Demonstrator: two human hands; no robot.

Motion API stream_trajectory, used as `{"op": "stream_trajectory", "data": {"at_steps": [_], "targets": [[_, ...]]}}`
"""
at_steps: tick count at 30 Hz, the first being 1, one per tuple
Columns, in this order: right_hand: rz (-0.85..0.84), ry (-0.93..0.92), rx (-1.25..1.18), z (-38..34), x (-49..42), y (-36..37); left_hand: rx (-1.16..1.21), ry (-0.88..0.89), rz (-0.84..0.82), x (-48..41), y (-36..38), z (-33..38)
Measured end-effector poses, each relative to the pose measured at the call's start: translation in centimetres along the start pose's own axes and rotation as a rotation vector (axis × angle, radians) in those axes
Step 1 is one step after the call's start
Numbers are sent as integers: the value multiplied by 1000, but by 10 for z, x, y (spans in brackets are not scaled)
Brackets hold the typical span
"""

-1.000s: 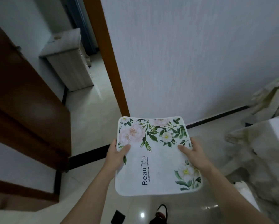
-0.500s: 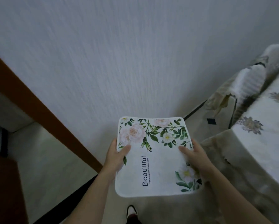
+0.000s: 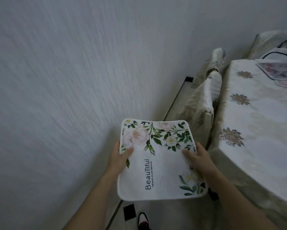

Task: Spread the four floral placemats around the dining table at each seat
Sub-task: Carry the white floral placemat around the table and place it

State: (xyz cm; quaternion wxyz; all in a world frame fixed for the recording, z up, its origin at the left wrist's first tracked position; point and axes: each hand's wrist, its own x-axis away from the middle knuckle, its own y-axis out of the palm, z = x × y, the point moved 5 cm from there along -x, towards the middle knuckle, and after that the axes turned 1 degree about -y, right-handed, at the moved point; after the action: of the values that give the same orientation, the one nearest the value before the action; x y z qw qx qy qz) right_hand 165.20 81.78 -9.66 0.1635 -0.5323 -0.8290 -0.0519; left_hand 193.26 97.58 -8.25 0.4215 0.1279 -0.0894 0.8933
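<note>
Item: floral placemat (image 3: 157,163), lower centre, L hand (image 3: 121,158) & R hand (image 3: 199,156) clamped on its side edges w/ thumbs on top; you keep it flat, carry to dining table (image 3: 255,130) at right, set square at seat edge.

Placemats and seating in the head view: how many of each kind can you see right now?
Floral placemats in the hands: 1 visible, any stacked beneath hidden
Mats on the dining table: 1
Covered chairs: 2
Total: 4

Placemat (image 3: 159,163) hides both hands' fingers underneath; mat count unclear. Dining table (image 3: 259,130) and far mat (image 3: 279,72) cut off at right edge.
</note>
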Motion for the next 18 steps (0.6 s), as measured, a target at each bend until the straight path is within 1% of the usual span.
{"op": "stream_trajectory", "data": {"at_steps": [6,11,18], "targets": [[136,11,-71,-28,-39,-21,-44,10,-204,-90,44,36],[317,-13,-16,-45,-71,-57,-73,43,-302,-142,98,66],[463,-84,-27,-59,-125,-116,-82,55,-450,-210,189,96]]}}
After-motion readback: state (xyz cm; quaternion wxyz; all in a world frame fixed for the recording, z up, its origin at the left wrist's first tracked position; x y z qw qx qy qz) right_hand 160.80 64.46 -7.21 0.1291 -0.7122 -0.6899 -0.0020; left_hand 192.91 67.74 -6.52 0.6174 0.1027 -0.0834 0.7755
